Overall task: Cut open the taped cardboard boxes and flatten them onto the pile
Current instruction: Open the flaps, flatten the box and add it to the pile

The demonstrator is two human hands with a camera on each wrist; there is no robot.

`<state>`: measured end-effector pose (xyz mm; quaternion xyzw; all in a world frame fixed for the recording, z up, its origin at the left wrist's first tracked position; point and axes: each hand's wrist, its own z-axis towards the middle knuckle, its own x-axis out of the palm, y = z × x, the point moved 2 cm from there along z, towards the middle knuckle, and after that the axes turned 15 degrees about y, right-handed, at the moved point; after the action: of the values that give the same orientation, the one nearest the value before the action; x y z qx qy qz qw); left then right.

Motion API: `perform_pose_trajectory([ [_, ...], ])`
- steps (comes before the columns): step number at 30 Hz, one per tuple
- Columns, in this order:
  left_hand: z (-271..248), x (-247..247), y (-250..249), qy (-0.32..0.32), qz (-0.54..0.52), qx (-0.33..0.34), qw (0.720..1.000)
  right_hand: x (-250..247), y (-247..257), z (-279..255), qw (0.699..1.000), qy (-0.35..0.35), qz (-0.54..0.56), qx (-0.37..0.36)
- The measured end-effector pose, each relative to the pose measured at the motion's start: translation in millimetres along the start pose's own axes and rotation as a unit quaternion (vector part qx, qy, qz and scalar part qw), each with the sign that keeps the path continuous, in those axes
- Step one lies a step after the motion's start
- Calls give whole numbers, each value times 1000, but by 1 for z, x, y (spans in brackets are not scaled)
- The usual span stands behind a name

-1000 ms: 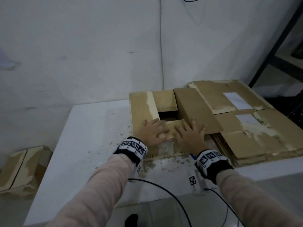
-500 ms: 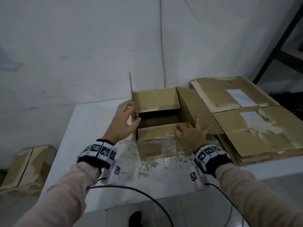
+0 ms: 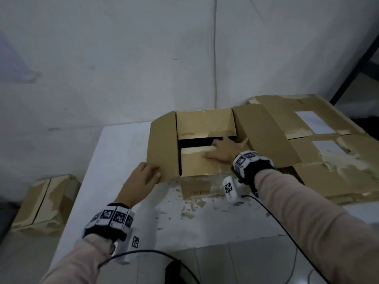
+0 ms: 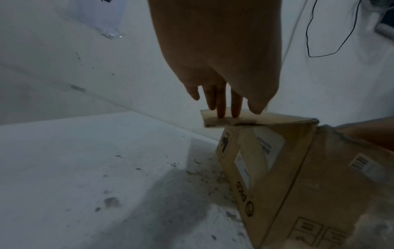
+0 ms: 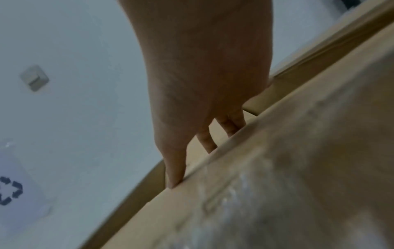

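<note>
Scrap-littered white table, pale wall

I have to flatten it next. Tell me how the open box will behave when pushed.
The box is probably light: its dark opening shows no contents. Likely to slide on the smooth table, and its opened flaps look floppy. The left hand and right hand should steady it.
</note>
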<state>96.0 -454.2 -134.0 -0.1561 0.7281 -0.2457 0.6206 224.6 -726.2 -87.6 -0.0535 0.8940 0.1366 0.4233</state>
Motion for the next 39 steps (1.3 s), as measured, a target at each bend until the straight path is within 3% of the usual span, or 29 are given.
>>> perform_pose_trajectory([
  [4,15,-6,-29,-14,-38,-9,999,-22,-10,-25,982,-134,77,-111],
  [8,34,-6,-53,25,-139,-64,988,-38,-12,-68,965,-160,97,-182],
  [10,38,-2,-59,50,-165,-84,981,-36,-10,-88,962,-133,93,-221],
  [14,36,4,-65,133,-111,-114,978,-19,-4,-129,962,-86,60,-251],
  [19,32,5,-74,193,17,-105,975,0,-2,-156,955,91,46,-277],
  [22,28,11,-70,209,14,-148,966,-11,-7,-156,961,87,36,-261],
  [25,19,11,-63,191,-5,-180,965,-41,-13,-147,969,14,40,-244],
  [29,9,12,-58,145,20,-169,975,-87,-7,-119,976,-19,67,-208],
  [33,7,17,-55,118,25,-122,985,-110,25,-64,979,-76,-68,-179],
  [39,17,9,-37,189,-49,-69,978,-61,52,48,975,-15,-202,-90],
])
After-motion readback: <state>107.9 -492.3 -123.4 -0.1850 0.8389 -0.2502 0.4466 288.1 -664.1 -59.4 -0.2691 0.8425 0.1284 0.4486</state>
